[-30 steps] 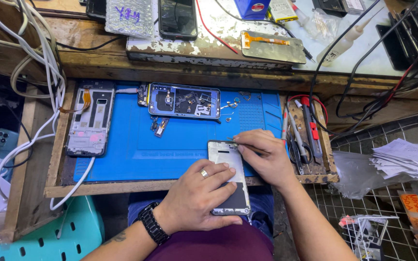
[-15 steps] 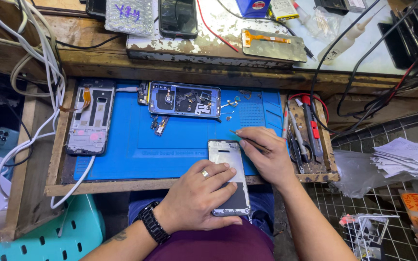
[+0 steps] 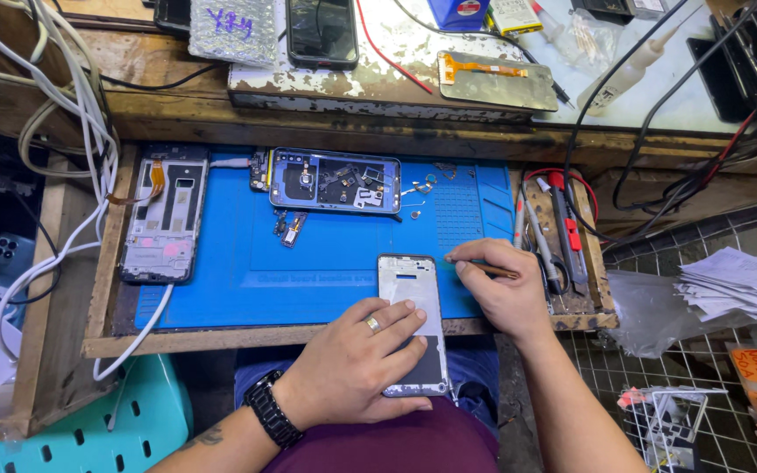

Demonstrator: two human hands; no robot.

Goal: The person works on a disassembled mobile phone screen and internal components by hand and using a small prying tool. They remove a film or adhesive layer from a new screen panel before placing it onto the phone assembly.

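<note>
My left hand [image 3: 354, 361], with a ring and a black wristwatch, lies flat on the lower half of a silver phone frame [image 3: 410, 287] and presses it against the near edge of the blue work mat [image 3: 326, 263]. My right hand [image 3: 503, 289] grips a thin pointed tool [image 3: 484, 266], its tip beside the frame's upper right edge. An opened blue phone [image 3: 335, 181] with exposed boards lies at the mat's far side.
A second bare phone frame [image 3: 165, 215] rests at the mat's left edge. Small screws and parts [image 3: 420, 187] are scattered near the opened phone. Tools [image 3: 558, 232] fill a tray to the right. White cables [image 3: 72, 123] hang left; phones and parts sit on the upper shelf.
My right hand has shifted slightly right, bringing the tool tip from over the frame's top edge to just beside its upper right corner. My left hand stays put.
</note>
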